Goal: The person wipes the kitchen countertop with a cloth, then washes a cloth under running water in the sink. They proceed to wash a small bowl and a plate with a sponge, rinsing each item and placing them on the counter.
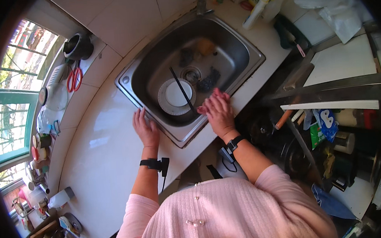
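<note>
My right hand presses a crumpled pinkish-red cloth onto the front rim of the stainless steel sink. Flat beside the sink's left corner, my left hand rests with its fingers apart, holding nothing. Inside the basin sits a white bowl or dish with a patterned rim. Dark chopsticks lie slanted across it, their near end close to my right hand. A dark mesh scourer lies right of the drain. Farther back are a yellowish sponge-like thing and a second dark scrubber.
A faucet stands behind the sink, with a white bottle to its right. Red-handled scissors and a dark mortar-like pot occupy the window ledge. At right, a shelf rack borders the white counter.
</note>
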{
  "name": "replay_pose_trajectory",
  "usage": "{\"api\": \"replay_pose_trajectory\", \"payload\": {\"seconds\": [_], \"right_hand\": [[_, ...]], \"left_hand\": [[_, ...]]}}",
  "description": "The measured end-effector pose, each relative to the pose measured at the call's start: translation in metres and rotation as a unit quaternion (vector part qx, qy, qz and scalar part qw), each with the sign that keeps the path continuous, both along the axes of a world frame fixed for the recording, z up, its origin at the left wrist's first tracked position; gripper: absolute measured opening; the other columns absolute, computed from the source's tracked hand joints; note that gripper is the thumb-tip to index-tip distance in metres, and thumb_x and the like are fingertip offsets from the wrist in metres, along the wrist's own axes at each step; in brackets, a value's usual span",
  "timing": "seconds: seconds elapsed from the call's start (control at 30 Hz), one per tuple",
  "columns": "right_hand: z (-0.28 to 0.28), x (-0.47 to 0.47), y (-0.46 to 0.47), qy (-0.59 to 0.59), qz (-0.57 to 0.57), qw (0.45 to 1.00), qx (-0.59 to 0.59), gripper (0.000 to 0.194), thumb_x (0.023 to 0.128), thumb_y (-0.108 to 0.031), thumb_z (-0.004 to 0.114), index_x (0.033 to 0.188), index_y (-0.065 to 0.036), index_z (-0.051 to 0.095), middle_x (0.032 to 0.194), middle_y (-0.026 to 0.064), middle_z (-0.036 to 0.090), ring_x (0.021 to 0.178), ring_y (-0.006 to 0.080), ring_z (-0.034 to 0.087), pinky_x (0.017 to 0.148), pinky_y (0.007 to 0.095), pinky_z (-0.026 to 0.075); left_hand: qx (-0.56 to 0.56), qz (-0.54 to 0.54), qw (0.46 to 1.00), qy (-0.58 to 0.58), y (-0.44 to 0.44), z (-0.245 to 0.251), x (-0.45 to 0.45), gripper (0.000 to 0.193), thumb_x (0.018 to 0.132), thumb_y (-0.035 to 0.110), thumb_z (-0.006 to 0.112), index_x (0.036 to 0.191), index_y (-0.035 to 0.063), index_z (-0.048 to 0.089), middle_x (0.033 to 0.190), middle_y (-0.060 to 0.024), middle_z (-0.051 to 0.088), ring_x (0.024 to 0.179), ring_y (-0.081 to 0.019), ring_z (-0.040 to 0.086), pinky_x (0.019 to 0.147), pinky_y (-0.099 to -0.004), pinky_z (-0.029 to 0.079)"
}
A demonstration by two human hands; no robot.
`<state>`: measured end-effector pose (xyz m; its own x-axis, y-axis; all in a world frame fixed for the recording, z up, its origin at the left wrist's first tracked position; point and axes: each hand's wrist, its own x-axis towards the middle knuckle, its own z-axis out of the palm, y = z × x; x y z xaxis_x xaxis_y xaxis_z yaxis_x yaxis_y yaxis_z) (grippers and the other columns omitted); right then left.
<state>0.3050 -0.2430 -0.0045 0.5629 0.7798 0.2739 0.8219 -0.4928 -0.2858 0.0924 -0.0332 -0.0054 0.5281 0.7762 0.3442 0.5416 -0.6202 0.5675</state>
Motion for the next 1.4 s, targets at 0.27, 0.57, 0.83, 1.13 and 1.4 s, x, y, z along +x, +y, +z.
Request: {"api": "replay_pose_trajectory", "payload": {"seconds": [0.27,0.57,0.83,1.13,1.4], "right_hand": [[-0.017,0.168,0.007,-0.096,-0.134,0.985,0.042,0.040,0.082,-0.019,0.067,0.121,-0.010,0.067,0.146,0.0136,0.045,0.133,0.0424,0.038,0.113,0.0495,0.032],[-0.019,0.272,0.011,-0.050,-0.114,0.992,0.028,0.045,0.090,-0.010,0.060,0.135,-0.006,0.055,0.141,0.0177,0.047,0.127,0.0324,0.046,0.109,0.0415,0.037],[-0.010,0.335,0.137,0.556,-0.105,0.738,0.368,0.037,0.102,-0.023,0.053,0.124,0.007,0.053,0.102,0.0146,0.064,0.091,0.0202,0.065,0.084,0.0306,0.053],[0.024,0.364,0.255,0.263,-0.032,0.952,0.153,0.028,0.092,0.001,0.050,0.118,0.000,0.057,0.115,0.0092,0.064,0.107,0.0208,0.063,0.090,0.0327,0.051],[0.023,0.359,0.239,0.265,0.058,0.948,0.165,0.038,0.087,0.007,0.050,0.123,-0.002,0.058,0.118,0.0128,0.064,0.110,0.0317,0.061,0.094,0.0369,0.048]], "left_hand": [[0.012,0.046,0.994,0.097,0.014,-0.019,-0.024,0.054,0.084,0.006,0.054,0.138,0.0045,0.047,0.144,-0.0176,0.045,0.138,-0.0377,0.035,0.116,-0.0471,0.025],[-0.023,0.070,0.985,0.158,0.011,0.001,-0.006,0.057,0.088,0.017,0.056,0.142,0.0035,0.043,0.147,-0.0170,0.042,0.140,-0.0365,0.032,0.117,-0.0469,0.021],[-0.032,0.074,0.976,0.200,0.013,0.004,0.000,0.059,0.089,0.023,0.050,0.143,0.0033,0.041,0.148,-0.0178,0.040,0.141,-0.0374,0.030,0.118,-0.0476,0.019],[-0.053,0.091,0.967,0.233,0.014,0.009,0.006,0.059,0.087,0.021,0.048,0.143,0.0048,0.042,0.148,-0.0175,0.040,0.141,-0.0373,0.030,0.118,-0.0483,0.019],[-0.073,0.100,0.965,0.230,0.013,0.016,0.009,0.059,0.086,0.020,0.050,0.142,0.0061,0.042,0.149,-0.0169,0.039,0.141,-0.0363,0.029,0.118,-0.0483,0.019]]}}
